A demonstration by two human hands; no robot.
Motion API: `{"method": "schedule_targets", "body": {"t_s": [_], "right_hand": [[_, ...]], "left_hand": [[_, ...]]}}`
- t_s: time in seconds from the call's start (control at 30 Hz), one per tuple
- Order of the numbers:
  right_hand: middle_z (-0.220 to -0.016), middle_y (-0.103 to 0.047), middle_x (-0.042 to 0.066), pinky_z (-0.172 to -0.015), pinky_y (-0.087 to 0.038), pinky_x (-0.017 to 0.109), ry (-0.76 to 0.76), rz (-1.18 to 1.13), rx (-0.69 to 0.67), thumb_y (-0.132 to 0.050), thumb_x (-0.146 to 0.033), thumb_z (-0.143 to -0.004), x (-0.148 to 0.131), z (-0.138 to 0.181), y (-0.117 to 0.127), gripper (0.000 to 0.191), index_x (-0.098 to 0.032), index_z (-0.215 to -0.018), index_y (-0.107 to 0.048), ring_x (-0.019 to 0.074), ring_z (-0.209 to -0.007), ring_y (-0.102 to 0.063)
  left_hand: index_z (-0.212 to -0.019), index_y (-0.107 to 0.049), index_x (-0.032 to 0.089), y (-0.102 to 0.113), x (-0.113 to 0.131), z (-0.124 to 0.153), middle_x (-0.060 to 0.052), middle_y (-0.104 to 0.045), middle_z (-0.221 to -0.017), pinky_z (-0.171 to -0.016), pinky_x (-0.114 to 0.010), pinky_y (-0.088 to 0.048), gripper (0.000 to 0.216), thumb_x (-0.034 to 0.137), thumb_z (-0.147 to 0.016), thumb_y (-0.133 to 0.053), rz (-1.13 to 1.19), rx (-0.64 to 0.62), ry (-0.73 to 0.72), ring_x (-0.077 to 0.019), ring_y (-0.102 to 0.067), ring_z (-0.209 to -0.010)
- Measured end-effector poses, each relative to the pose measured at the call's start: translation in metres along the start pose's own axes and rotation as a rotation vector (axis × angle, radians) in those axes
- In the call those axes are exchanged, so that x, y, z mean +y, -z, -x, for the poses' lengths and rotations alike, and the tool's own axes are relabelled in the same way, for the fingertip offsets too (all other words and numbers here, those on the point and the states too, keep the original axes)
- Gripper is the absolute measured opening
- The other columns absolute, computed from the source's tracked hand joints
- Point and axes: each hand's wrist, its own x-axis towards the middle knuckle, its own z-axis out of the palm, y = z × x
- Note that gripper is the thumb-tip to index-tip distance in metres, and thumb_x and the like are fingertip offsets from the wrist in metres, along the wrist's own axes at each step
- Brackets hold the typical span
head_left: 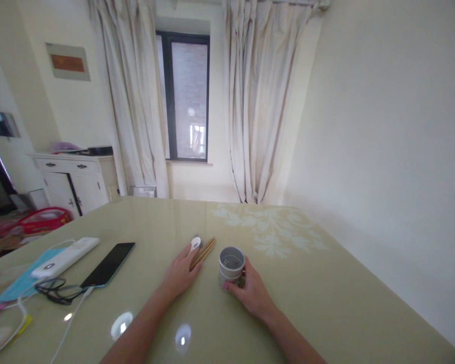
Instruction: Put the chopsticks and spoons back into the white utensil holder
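My left hand (180,270) lies on the table, its fingers and thumb closed about a bundle of several thin wooden sticks (207,250), which point away and to the right. At its fingertips is a small item with a round white top (195,243); its kind I cannot make out. To the right stands an upright grey cup (231,264), with a ridge round its side and small dark holes or marks visible inside. My right hand (252,290) grips that cup from its right side, thumb across the front.
On the left lie a black phone (109,264) with a white cable, a white power strip or similar long device (66,257), eyeglasses (58,289) and a blue face mask (20,283). The glossy table (326,303) meets the wall at right. Behind are curtains (260,101) and a white cabinet (76,177).
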Motion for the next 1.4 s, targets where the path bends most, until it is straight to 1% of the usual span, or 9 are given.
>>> {"method": "schedule_targets", "body": {"t_s": [0.33,0.53,0.73,0.9,1.03,1.1,1.23,1.33,1.4], "right_hand": [[-0.135,-0.069,0.013,-0.110,-0.048,0.049,0.100,-0.070,-0.117,-0.095,-0.043,-0.072,-0.008,0.002,0.003,0.078,-0.022,-0.138,-0.057,0.0322,-0.125,-0.065],[-0.139,-0.067,0.011,-0.114,-0.045,0.050,0.102,-0.152,-0.244,-0.097,-0.044,-0.068,-0.012,0.003,0.008,0.085,-0.023,-0.141,-0.058,0.0330,-0.129,-0.062],[-0.142,-0.066,0.014,-0.116,-0.042,0.057,0.057,-0.129,-0.284,-0.099,-0.048,-0.063,-0.009,0.004,0.013,0.094,-0.023,-0.144,-0.058,0.0369,-0.132,-0.060],[-0.147,-0.061,0.015,-0.120,-0.037,0.057,0.023,-0.108,-0.297,-0.102,-0.050,-0.055,-0.008,0.005,0.026,0.107,-0.025,-0.147,-0.055,0.0386,-0.138,-0.055],[-0.156,-0.052,0.018,-0.125,-0.030,0.058,0.015,-0.009,-0.203,-0.100,-0.063,-0.051,-0.012,0.006,0.043,0.126,-0.024,-0.156,-0.045,0.0410,-0.146,-0.046],[-0.156,-0.051,0.019,-0.125,-0.030,0.057,0.071,0.005,-0.141,-0.092,-0.074,-0.058,-0.016,0.007,0.049,0.123,-0.023,-0.159,-0.041,0.0409,-0.147,-0.045],[-0.146,-0.060,0.017,-0.121,-0.036,0.053,0.255,0.014,0.125,-0.068,-0.074,-0.087,-0.040,0.003,0.047,0.082,-0.025,-0.150,-0.050,0.0363,-0.139,-0.053],[-0.113,-0.073,0.012,-0.105,-0.049,0.047,0.297,0.083,0.429,-0.062,-0.055,-0.100,-0.074,-0.011,0.036,0.038,-0.024,-0.121,-0.067,0.0298,-0.111,-0.067],[-0.100,-0.074,0.010,-0.091,-0.053,0.041,0.326,0.112,0.495,-0.058,-0.049,-0.103,-0.101,-0.025,0.029,0.030,-0.022,-0.104,-0.071,0.0258,-0.096,-0.067]], "left_hand": [[-0.156,-0.051,0.020,-0.012,0.023,0.008,-0.014,-0.040,-0.169,-0.127,-0.051,-0.033,0.060,0.043,-0.101,-0.050,0.063,-0.007,-0.142,-0.0319,-0.040,-0.155],[-0.108,-0.071,0.023,0.004,0.040,0.013,-0.011,-0.061,-0.151,-0.122,-0.049,-0.038,0.022,0.032,-0.101,-0.053,0.036,0.062,-0.252,-0.0297,-0.054,-0.141],[-0.096,-0.065,0.022,0.012,0.052,0.016,-0.009,-0.070,-0.115,-0.101,-0.039,-0.051,0.014,0.024,-0.099,-0.051,0.037,0.027,-0.249,-0.0251,-0.065,-0.110],[-0.089,-0.062,0.021,0.006,0.050,0.017,-0.010,-0.068,-0.116,-0.103,-0.042,-0.050,0.013,0.024,-0.096,-0.052,0.059,0.059,-0.245,-0.0260,-0.063,-0.111],[-0.083,-0.062,0.022,0.007,0.048,0.016,-0.009,-0.070,-0.113,-0.105,-0.041,-0.049,0.013,0.024,-0.093,-0.055,0.159,0.067,-0.279,-0.0252,-0.063,-0.112],[-0.081,-0.064,0.022,0.010,0.048,0.014,-0.009,-0.072,-0.110,-0.102,-0.039,-0.050,0.016,0.028,-0.093,-0.056,0.261,0.072,-0.243,-0.0244,-0.065,-0.109],[-0.089,-0.072,0.020,0.018,0.048,0.008,-0.008,-0.077,-0.104,-0.095,-0.038,-0.052,0.032,0.049,-0.094,-0.058,0.553,0.052,-0.056,-0.0258,-0.069,-0.102],[-0.092,-0.074,0.016,0.030,0.053,0.006,-0.008,-0.078,-0.093,-0.085,-0.037,-0.054,0.053,0.068,-0.086,-0.064,0.884,0.015,0.127,-0.0262,-0.071,-0.092],[-0.087,-0.071,0.016,0.045,0.061,0.005,-0.005,-0.075,-0.082,-0.074,-0.030,-0.053,0.057,0.073,-0.077,-0.073,1.163,0.025,0.210,-0.0203,-0.069,-0.079]]}}
